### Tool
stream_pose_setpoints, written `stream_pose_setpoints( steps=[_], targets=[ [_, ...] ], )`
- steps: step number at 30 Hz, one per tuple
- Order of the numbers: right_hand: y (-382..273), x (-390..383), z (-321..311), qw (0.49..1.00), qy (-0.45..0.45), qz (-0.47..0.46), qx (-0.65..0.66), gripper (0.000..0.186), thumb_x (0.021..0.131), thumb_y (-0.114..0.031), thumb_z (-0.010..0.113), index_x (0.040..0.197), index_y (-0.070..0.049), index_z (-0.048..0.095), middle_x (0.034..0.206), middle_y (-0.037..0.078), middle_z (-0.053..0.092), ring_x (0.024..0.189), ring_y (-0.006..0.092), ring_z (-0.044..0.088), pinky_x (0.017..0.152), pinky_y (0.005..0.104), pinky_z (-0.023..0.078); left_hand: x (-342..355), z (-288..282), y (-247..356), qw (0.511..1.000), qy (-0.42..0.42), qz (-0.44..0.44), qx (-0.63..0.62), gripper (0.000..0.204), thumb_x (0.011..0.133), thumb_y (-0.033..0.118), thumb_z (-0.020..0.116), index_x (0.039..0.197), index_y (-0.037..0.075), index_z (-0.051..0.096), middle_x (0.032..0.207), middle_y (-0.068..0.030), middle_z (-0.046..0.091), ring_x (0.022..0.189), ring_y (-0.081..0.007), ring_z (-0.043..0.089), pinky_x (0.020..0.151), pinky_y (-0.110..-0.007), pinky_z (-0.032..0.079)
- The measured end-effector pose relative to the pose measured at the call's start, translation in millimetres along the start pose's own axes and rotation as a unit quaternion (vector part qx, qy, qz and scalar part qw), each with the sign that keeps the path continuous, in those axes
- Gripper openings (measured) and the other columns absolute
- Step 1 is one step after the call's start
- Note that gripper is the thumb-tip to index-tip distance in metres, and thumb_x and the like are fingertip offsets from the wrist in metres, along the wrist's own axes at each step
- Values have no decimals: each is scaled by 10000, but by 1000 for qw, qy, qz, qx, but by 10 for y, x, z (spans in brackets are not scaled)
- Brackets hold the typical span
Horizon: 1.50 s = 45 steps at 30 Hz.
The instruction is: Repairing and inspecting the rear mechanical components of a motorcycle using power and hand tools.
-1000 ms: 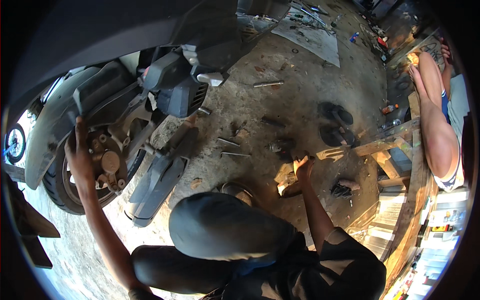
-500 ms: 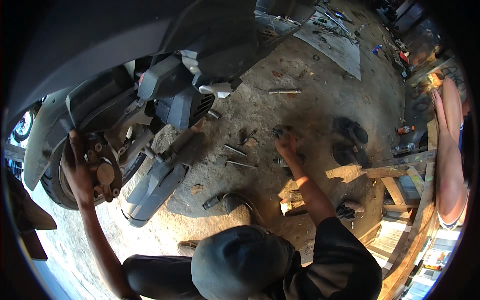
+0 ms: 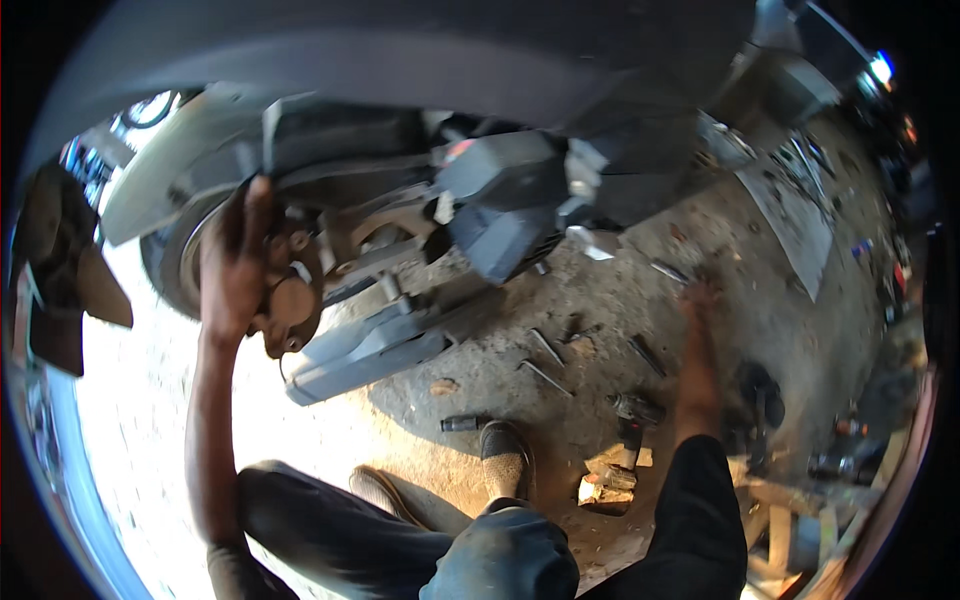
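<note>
Right hand (image 3: 703, 292): I have it down at the floor (image 3: 600, 268), fingertips at the near end of a slim metal rod (image 3: 670, 271). Motion blur there; can't tell if the grip is pinching the rod or just touching.

Rod lies flat on the concrete, just off the motorcycle bodywork (image 3: 640, 195). Reads as stiff steel, light to moderate for its size, not fragile. Looks smooth; I'd expect it to roll, and to slip if oily. I'd take it mid-shaft, thumb against fingers across the axis, so it balances.

Left hand (image 3: 232, 270): I have it against the brake caliper (image 3: 292, 301) beside the wheel, fingers pointing up along its edge. Can't tell whether that grip is closed on anything. Caliper looks like a dense, rigid, dirty casting: heavy for its size, gritty. Best hold is palm around the body, clear of edges.

Near the right forearm: power tool (image 3: 637, 408), dark bar (image 3: 647, 355). Two thin rods (image 3: 546, 347) lie further left.
</note>
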State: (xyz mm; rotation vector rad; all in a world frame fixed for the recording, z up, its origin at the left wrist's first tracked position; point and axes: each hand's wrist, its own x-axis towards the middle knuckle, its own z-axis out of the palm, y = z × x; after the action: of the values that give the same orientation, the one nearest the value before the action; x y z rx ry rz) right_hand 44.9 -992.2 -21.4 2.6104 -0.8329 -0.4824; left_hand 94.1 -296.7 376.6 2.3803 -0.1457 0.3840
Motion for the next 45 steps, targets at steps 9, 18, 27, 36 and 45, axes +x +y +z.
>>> stream_pose_setpoints(
  steps=[9, 18, 27, 36, 45],
  targets=[
    [129, -580, 598, 936, 178, -127, 276, 517, 827, -176, 629, 1326, -69, 549, 1499, 180, 397, 1308, 381, 440, 1084, 432, 374, 9, -32, 2, 999, -11, -3, -38, 618, 1009, 520, 446, 1123, -59, 629, 925, -213, 684, 864, -276, 655, 810, -379, 479],
    [-175, -614, 38, 995, 11, -92, -43, 641, 885, -301, 617, 1463, -104, 422, 1469, 167, 435, 1307, 321, 478, 1049, 443, 412, -18, -93, -97, 998, -28, 32, -49, 597, 1028, 490, 412, 989, -57, 648, 795, -197, 695, 756, -321, 685, 738, -420, 505],
    [-622, -2594, -766, 734, -32, 95, 672, 382, 971, -404, 585, 919, -33, 656, 698, 37, 558, 584, 140, 548, 477, 339, 416, 11, 33, -148, 993, 27, 66, -90, 525, 1035, 415, 426, 930, -54, 637, 740, -234, 646, 728, -392, 656, 681, -453, 480],
    [-1303, -4082, -3323, 800, 144, -194, 549, 425, 984, -382, 563, 1087, 27, 613, 832, 185, 647, 739, 359, 619, 722, 418, 481, -15, 29, -179, 988, 58, 79, -123, 448, 1028, 346, 456, 934, -53, 638, 767, -273, 637, 778, -461, 633, 702, -495, 483],
    [-1903, -4070, -3738, 864, 248, -123, 421, 382, 968, -303, 582, 1179, 12, 626, 923, 283, 653, 870, 454, 621, 807, 495, 481, -13, 85, -260, 986, 81, 68, -132, 411, 1017, 320, 479, 933, -51, 632, 753, -288, 614, 773, -485, 603, 677, -524, 464]
  ],
)
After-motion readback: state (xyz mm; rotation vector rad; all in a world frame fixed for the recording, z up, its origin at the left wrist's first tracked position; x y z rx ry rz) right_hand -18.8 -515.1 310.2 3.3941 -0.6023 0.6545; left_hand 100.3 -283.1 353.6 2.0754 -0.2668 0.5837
